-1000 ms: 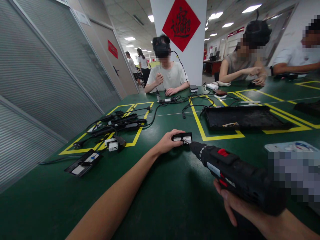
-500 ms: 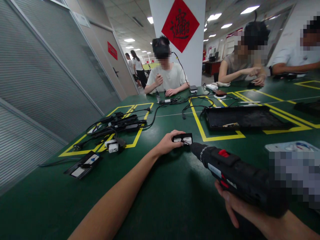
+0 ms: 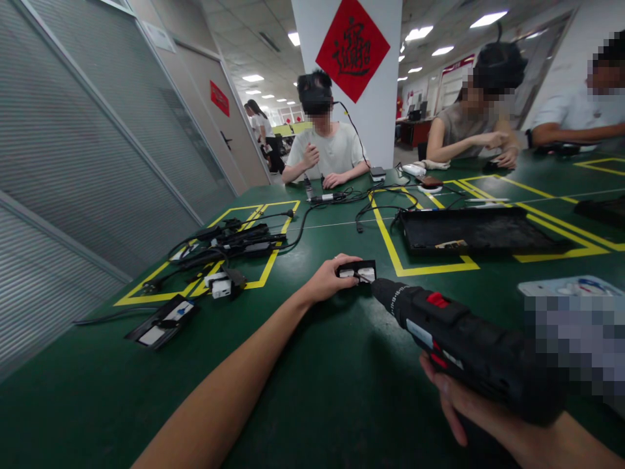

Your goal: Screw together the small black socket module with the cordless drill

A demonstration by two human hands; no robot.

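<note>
My left hand [image 3: 326, 278] grips the left end of a small black socket module [image 3: 359, 269] with white inserts, holding it down on the green table [image 3: 312, 391]. In my right hand [image 3: 463, 407] is a black electric screwdriver [image 3: 454, 339] with red buttons. Its bit tip rests on the module's right part. My right fingers wrap the tool's handle from below.
A black tray [image 3: 473, 231] lies in a yellow-taped box at right. Black power strips and cables [image 3: 229, 241] pile at left, with an opened strip [image 3: 163, 322] nearer. A white device [image 3: 566, 286] sits at right. Three people sit across the table.
None in my hands or the tool; the view has shifted very slightly, and people in the far corridor have moved.
</note>
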